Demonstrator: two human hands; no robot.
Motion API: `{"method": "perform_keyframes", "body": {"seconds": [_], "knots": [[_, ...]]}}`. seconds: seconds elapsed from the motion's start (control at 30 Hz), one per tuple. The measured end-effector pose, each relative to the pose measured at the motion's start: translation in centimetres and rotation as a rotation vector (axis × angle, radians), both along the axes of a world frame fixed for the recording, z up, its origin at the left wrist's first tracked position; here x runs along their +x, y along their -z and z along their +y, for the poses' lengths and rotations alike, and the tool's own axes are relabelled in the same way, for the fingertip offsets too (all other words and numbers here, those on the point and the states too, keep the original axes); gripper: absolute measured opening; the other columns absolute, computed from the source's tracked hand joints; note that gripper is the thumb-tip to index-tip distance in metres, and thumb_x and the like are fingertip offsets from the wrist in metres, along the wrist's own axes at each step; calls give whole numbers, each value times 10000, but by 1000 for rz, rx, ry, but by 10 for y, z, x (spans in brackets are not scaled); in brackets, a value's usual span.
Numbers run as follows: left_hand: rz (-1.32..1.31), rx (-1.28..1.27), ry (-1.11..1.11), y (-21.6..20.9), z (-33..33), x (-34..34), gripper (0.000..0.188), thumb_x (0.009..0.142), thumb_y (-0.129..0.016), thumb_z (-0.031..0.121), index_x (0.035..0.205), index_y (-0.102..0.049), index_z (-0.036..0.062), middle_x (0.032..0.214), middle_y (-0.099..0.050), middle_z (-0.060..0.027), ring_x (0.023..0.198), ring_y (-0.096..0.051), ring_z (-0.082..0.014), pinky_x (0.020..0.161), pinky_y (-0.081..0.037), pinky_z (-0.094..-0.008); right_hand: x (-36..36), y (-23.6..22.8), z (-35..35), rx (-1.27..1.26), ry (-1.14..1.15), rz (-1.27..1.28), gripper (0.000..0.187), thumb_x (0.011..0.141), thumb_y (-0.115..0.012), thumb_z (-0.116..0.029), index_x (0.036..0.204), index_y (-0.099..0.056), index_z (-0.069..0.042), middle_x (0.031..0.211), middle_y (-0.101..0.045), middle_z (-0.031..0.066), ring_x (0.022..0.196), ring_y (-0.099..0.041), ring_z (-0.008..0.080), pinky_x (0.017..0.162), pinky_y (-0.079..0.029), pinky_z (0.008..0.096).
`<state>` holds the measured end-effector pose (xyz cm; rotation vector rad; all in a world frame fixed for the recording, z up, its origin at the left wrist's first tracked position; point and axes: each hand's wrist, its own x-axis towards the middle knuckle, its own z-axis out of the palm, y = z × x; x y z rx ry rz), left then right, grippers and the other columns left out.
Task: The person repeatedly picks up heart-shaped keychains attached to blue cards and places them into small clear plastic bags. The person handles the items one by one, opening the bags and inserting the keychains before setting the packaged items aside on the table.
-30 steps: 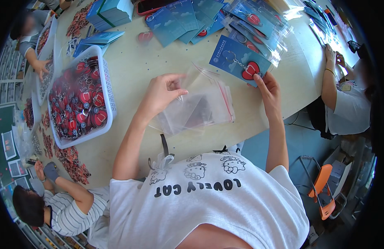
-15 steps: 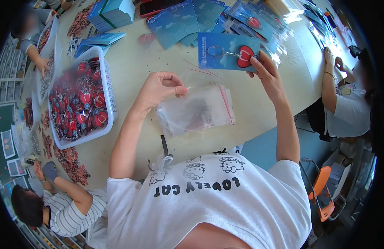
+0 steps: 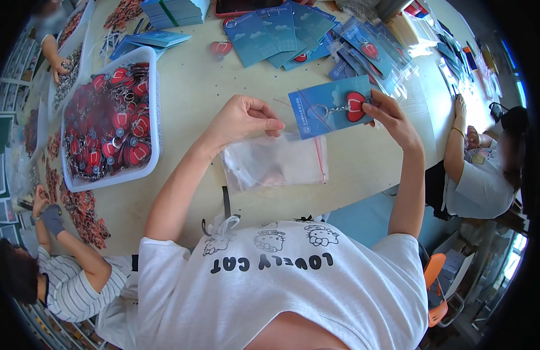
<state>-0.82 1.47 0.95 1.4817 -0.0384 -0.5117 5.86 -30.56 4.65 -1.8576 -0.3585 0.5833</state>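
Note:
My right hand (image 3: 396,116) grips the right end of a blue card (image 3: 340,90), thumb over the front. On the card lies a heart keychain (image 3: 355,107), red with a silver chain and ring. My left hand (image 3: 242,121) is closed in a pinch just left of the card. It seems to hold a clear zip bag (image 3: 315,111), nearly invisible except for its thin red lines; one crosses the card's left part. Whether the card's end is inside the bag or behind it, I cannot tell. Below both hands lies a stack of clear zip bags (image 3: 270,166) with a red strip.
A white basket (image 3: 155,116) full of red heart keychains stands at left. Blue cards (image 3: 252,44) fan out at the back, beside bagged cards (image 3: 372,52). A loose heart keychain (image 3: 220,48) lies near them. Co-workers sit at left and right around the table.
The card in my right hand has come down and tilted, its left end now overlapping a red bag line. My left hand has shifted slightly right, still pinching.

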Motion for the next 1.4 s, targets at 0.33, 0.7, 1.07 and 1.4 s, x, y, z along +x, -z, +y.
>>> {"method": "perform_keyframes", "body": {"seconds": [0.33, 0.7, 1.07, 1.4], "knots": [[-61, -20, 30, -9, -15, 2, 154, 796, -726, 102, 851, -695, -38, 743, -692, -89, 660, -641, -97, 638, -511, -225, -4, -4, -11, -73, 33, -32, 331, 901, -622, -171, 1165, -570, 21, 859, -612, 5, 765, -543, 66, 648, -437, 229], [33, -96, 19, -9, -24, 5, 281, 768, -758, 105, 986, -676, -53, 875, -701, -75, 734, -631, -61, 684, -496, -190, -27, 4, 42, 102, 259, -142, 162, 847, -673, -89, 931, -633, 43, 842, -670, 26, 755, -608, 78, 620, -469, 217], [-132, -4, 148, -6, -33, 9, 226, 774, -741, 79, 948, -676, -50, 824, -686, -46, 724, -598, -50, 655, -481, -196, -47, 18, 48, 81, -89, -223, 151, 809, -672, -32, 958, -688, -14, 1066, -620, 84, 1004, -603, 169, 807, -442, 278], [-822, 393, -336, -19, -17, 98, 246, 808, -695, 188, 970, -649, 9, 832, -682, -107, 769, -639, -163, 693, -484, -280, -14, 24, -14, 319, 546, -302, 204, 871, -635, -106, 1034, -646, 16, 876, -654, 26, 746, -572, 63, 628, -421, 207]]}}
